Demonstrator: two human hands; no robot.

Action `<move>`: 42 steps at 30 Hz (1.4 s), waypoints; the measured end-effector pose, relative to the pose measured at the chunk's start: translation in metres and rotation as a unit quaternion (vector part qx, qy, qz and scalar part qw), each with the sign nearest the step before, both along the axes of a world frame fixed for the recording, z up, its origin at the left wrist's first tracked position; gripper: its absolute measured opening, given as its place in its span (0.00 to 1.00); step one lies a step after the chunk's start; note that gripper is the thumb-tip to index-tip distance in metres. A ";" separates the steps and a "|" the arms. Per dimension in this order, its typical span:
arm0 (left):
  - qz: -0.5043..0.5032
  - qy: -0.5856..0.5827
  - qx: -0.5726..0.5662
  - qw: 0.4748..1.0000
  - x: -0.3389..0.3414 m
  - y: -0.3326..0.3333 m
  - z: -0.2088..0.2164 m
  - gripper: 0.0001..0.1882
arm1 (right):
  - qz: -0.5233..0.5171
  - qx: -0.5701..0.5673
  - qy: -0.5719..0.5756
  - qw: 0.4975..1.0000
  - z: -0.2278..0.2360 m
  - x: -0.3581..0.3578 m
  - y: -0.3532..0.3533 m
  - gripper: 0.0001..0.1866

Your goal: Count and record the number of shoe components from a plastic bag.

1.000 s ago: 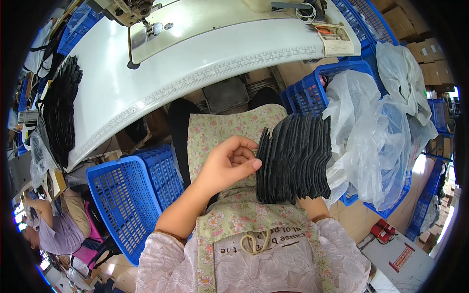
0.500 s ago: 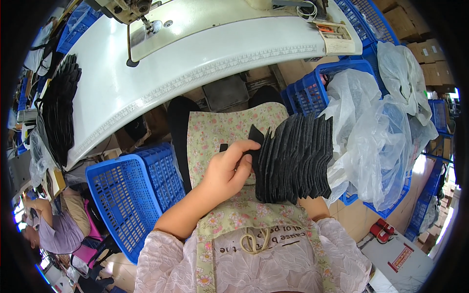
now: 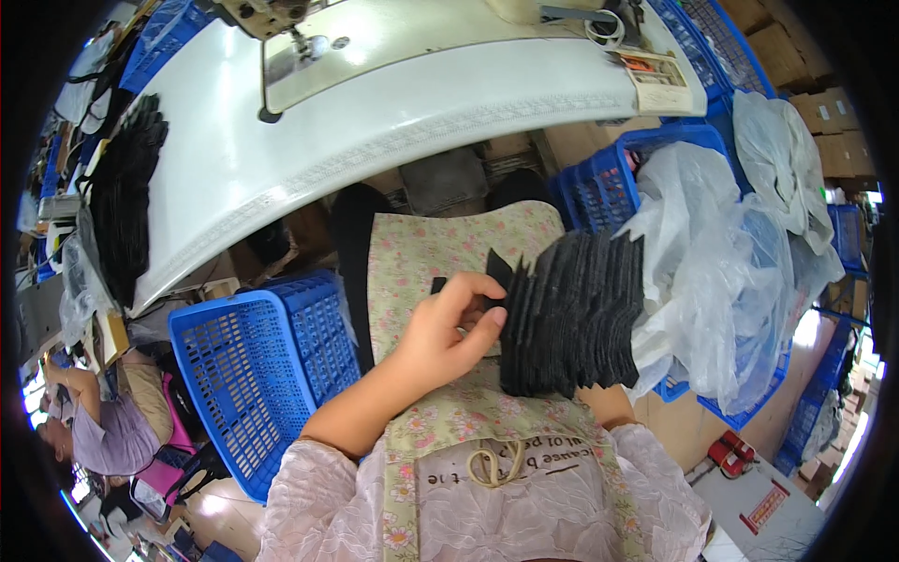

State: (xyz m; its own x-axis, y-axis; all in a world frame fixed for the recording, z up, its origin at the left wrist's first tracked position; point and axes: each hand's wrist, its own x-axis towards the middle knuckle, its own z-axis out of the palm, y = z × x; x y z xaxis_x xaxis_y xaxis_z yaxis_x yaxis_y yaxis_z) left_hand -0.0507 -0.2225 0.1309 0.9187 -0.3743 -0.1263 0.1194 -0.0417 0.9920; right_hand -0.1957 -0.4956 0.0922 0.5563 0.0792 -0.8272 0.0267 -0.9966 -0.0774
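A thick stack of black fabric pieces [image 3: 573,314] stands on edge over my lap, its layers side by side. From the lower right my right forearm [image 3: 609,405] reaches beneath it. The stack hides my right hand and its fingers, but appears held up by it. At the stack's left end, my left hand [image 3: 457,323] has thumb and forefinger pinched on one black piece [image 3: 499,270], whose pointed corner sticks up above the fingers. A small dark tip [image 3: 437,284] shows beyond my left knuckles. Under both hands lies a floral apron [image 3: 412,253].
Ahead is a white sewing table [image 3: 403,122] with a sewing machine [image 3: 304,42]. Blue baskets stand left [image 3: 243,375] and right [image 3: 599,192], the right one beside plastic bags [image 3: 702,262]. More black pieces [image 3: 126,201] hang at the table's left. Another person [image 3: 112,421] sits far left.
The whole view has shifted slightly right and down. My left thumb and forefinger have shifted a little on the end piece; the stack stays in place over my lap.
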 end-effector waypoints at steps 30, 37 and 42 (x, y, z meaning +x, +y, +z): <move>-0.005 -0.053 0.017 0.998 0.000 0.005 0.002 0.12 | 0.024 0.062 -0.125 0.990 -0.010 0.000 0.006 0.14; 0.011 -0.080 0.060 0.995 -0.003 0.005 0.003 0.10 | 0.088 0.062 -0.110 0.988 -0.001 0.003 0.003 0.09; -0.026 -0.152 0.101 0.983 0.002 0.007 0.004 0.09 | 0.078 0.062 -0.098 0.990 0.003 0.005 0.004 0.09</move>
State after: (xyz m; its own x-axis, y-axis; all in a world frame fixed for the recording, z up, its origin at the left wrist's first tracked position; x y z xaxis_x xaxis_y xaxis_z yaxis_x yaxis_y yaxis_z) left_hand -0.0490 -0.2156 0.1350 0.9060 -0.4168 0.0744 -0.1885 -0.2398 0.9524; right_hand -0.1911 -0.4912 0.0949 0.6781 0.2706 -0.6833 0.2066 -0.9624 -0.1761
